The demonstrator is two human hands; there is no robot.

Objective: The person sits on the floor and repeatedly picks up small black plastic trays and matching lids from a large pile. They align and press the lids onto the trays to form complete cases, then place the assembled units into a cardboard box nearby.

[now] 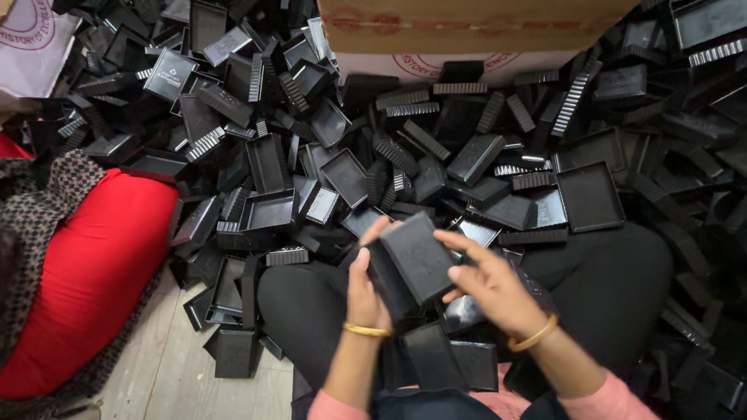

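Both hands work on one black box (416, 257) held over the lap. The left hand (364, 292) grips its near-left side; the right hand (490, 284) holds the right edge, fingers (467, 243) spread along it. The step looks like fitting or checking two parts together, so steady, square pressure seems needed. More boxes (451, 362) lie in the lap below the hands. Beyond them spreads a heap of trays (589, 196), empty and open-side up, under a carton (467, 31). A red cushion (93, 272) lies left.

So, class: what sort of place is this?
Probably a small workshop or packing room: a heap of black plastic trays covers the floor, beside a cardboard box.
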